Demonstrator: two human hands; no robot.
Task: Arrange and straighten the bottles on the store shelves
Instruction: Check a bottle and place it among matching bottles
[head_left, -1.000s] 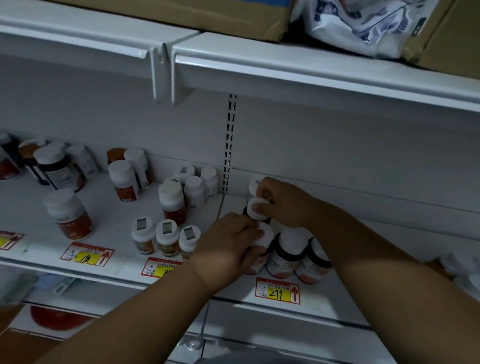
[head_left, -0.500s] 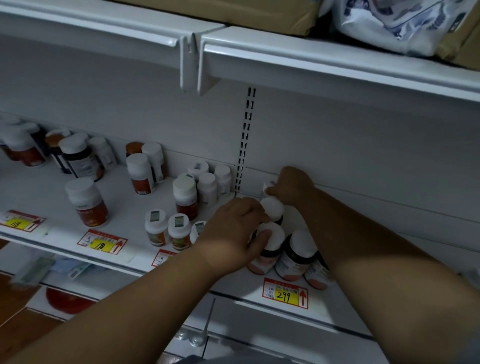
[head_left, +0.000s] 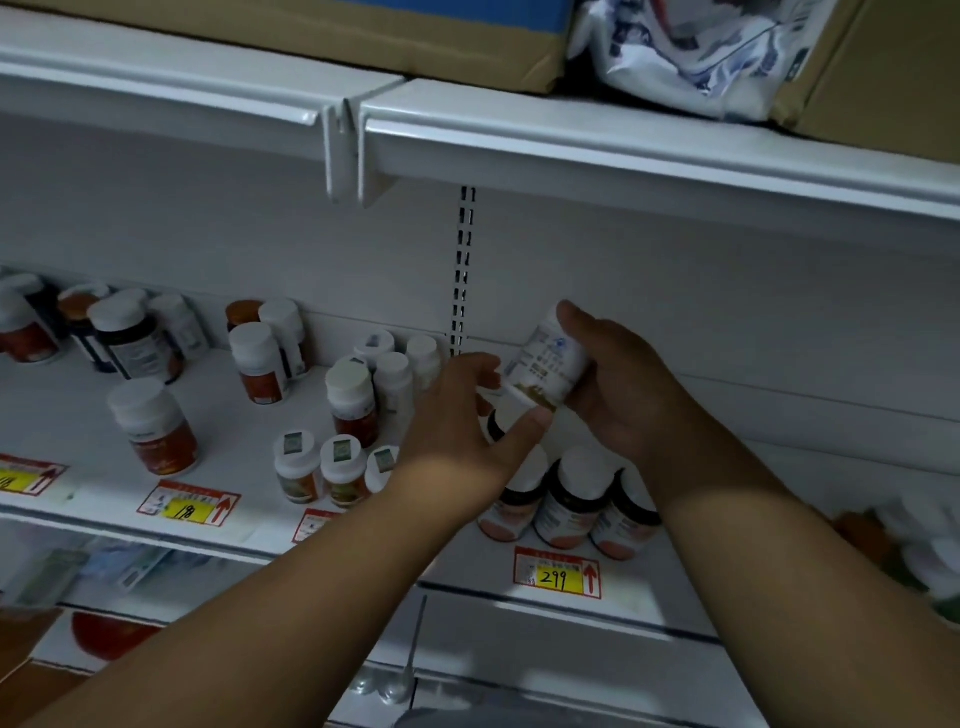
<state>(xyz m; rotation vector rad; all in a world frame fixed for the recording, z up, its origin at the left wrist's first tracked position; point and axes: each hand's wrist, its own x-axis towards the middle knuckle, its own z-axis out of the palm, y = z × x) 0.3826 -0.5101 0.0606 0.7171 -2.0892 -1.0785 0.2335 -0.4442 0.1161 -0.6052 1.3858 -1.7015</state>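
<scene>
White bottle (head_left: 545, 361) tilted in my right hand (head_left: 618, 395), fingers wrapped round it — left hand (head_left: 467, 415) half-open, steadying; set it down upright, label forward.

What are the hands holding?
The right hand holds a white bottle, tilted, around its body. The left hand touches its lower end, over a dark bottle.

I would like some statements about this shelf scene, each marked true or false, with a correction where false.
1. The right hand holds a white bottle lifted off the shelf. True.
2. The yellow price tag below the dark bottles reads 199. False: it reads 299.
3. The left hand rests on the cardboard box. False: it is at a white-capped bottle below the lifted one.
4. The white bottle is tilted. True.
</scene>
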